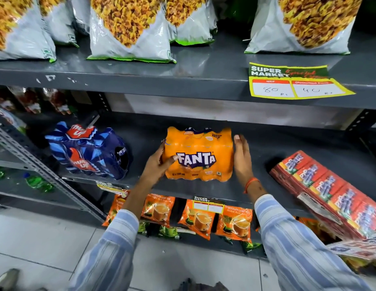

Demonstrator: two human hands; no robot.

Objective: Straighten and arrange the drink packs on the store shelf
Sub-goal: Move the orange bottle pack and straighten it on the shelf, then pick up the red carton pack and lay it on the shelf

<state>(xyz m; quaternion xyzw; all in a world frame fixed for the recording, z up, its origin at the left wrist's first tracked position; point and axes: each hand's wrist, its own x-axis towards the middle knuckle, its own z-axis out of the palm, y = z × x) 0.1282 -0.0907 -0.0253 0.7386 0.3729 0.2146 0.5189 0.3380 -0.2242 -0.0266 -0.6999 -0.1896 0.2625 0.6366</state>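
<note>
An orange Fanta pack (198,153) stands on the dark grey middle shelf (287,148), near its front edge. My left hand (159,166) grips the pack's left side, thumb across its front. My right hand (242,156) lies flat against the pack's right side, fingers straight. To the left a blue Thums Up pack (88,150) rests on the same shelf, turned at an angle. To the right a red multi-carton pack (329,190) sits skewed, jutting over the shelf's front edge.
White snack bags (128,32) line the upper shelf, with a yellow price tag (296,82) on its edge. Orange tea pouches (197,219) hang on the shelf below. A slotted grey upright (36,164) slants at left. Green bottles (38,182) lie beyond it.
</note>
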